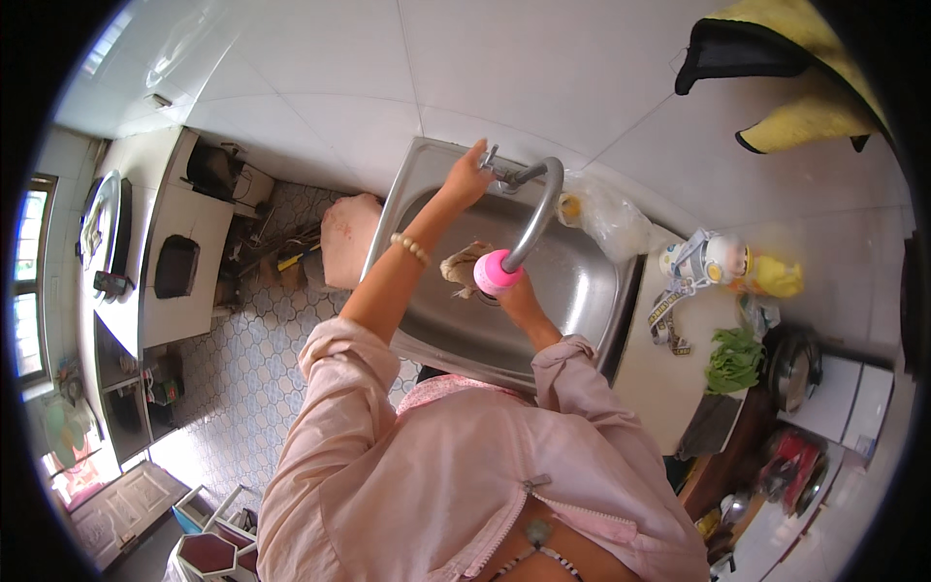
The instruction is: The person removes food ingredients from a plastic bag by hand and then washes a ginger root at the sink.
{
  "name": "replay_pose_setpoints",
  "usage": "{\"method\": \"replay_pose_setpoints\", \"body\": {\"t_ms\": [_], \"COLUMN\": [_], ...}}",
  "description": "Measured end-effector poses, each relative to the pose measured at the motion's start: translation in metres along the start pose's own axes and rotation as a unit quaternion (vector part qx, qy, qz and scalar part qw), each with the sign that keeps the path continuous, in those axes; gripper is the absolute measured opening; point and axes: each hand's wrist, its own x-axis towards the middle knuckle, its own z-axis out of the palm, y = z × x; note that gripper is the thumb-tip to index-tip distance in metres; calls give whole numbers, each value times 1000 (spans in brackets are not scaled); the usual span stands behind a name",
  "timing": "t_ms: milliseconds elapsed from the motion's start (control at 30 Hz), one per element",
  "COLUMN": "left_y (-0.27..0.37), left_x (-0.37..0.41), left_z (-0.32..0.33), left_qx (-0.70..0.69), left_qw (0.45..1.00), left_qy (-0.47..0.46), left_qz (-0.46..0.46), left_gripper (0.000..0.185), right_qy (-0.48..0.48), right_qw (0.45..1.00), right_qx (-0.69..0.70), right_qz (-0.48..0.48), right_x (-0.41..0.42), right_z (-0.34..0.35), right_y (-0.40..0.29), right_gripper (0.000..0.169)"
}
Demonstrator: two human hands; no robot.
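At the back rim of the stainless steel sink (582, 291), my left hand (469, 177) grips the faucet's lever handle (490, 155). A curved metal spout (545, 207) arches forward and ends in a pink spray head (498, 271). Below that head, my right hand (520, 297) is over the basin, its fingers partly hidden by the pink piece. From this hand a crumpled tan rag (460, 270) sticks out to the left; its exact kind is hard to tell. The drain (489, 298) shows just beneath. I cannot make out running water.
Right of the sink, the counter (640, 349) bears a clear plastic bag (611, 218), a cartoon-shaped bottle with a strap (716, 260), and green leafy vegetables (734, 361). A pinkish board (351, 240) leans at the sink's left. Yellow cloth (793, 116) hangs upper right.
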Motion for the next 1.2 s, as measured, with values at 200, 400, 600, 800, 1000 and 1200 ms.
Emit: {"method": "replay_pose_setpoints", "body": {"t_ms": [200,400,600,800,1000,1200], "left_y": [28,18,6,28,35,31], "left_x": [4,-16,-106,-201,-219,-199], "left_z": [13,3,2,28,25,-35], "left_qx": [-207,-191,-294,-550,-238,-428], "left_qw": [971,980,950,821,956,840], "left_qy": [-52,-39,-59,4,92,-104], "left_qz": [-110,-44,-84,-152,-143,-317], "left_gripper": [35,36,45,42,44,18], "right_qy": [27,36,150,193,118,-21], "right_qw": [967,917,839,874,901,947], "right_qx": [247,383,503,409,386,227], "right_qz": [59,109,144,180,159,225], "right_x": [-14,-20,-26,-14,-20,-58], "right_z": [-26,-38,-18,4,48,44], "right_y": [10,16,18,36,24,-3], "right_gripper": [42,40,30,23,29,36]}}
